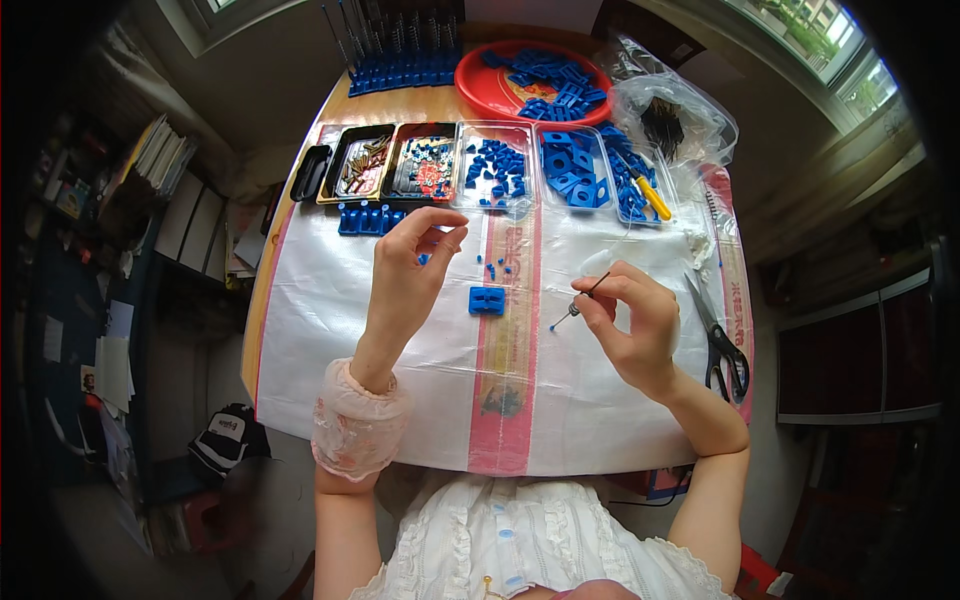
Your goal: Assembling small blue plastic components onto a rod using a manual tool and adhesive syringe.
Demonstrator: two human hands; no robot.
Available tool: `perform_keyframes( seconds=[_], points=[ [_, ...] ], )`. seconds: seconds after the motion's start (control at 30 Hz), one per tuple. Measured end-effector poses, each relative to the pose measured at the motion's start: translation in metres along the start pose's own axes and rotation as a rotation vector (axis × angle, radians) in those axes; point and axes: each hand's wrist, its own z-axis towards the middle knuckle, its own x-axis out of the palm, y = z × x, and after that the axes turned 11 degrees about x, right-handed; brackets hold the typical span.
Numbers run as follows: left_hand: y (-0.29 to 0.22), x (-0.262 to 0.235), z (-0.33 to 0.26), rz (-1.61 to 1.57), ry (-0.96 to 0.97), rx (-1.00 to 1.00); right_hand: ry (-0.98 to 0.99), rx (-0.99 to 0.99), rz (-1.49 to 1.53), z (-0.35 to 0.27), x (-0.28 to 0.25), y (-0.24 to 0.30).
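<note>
My right hand [635, 320] pinches a thin metal rod [566, 316] with a dark upper end and a small blue tip slanting down to the left. My left hand [408, 265] hovers left of centre, thumb and forefinger drawn together; whatever sits between the tips is too small to make out. On the white sheet [380, 400] between the hands lies a blue slotted block [487, 301]. Several tiny blue pieces [491, 268] are scattered just beyond it. A row of blue blocks [368, 220] stands behind my left hand.
Beyond the hands, several trays hold brass-coloured pins [365, 165], small blue pieces [497, 165] and holed blue blocks [572, 165]. A yellow-handled tool [652, 197] rests at the right tray. Scissors [726, 357] lie at the right edge. Behind are a red basin [478, 85] and a plastic bag [705, 110].
</note>
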Motion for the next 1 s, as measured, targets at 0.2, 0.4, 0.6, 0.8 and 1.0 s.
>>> perform_keyframes(
  seconds=[0.2, 0.4, 0.6, 0.8, 1.0],
  points=[
    [0.000, -0.005, -0.008, 0.246, 0.066, 0.020, -0.001, -0.001, 0.006, -0.001, 0.001, 0.001],
    [-0.005, -0.008, 0.003, 0.358, 0.200, 0.146, 0.003, -0.014, 0.004, -0.001, -0.001, -0.002],
    [0.052, 0.012, 0.075, 0.493, 0.257, 0.308, 0.015, -0.008, 0.009, -0.001, 0.002, 0.002],
    [0.082, 0.048, 0.113, 0.534, 0.458, 0.262, 0.013, -0.010, -0.002, 0.000, 0.000, 0.001],
    [0.103, 0.065, 0.126, 0.581, 0.623, 0.274, 0.010, -0.010, -0.006, 0.001, 0.001, -0.001]
  ],
)
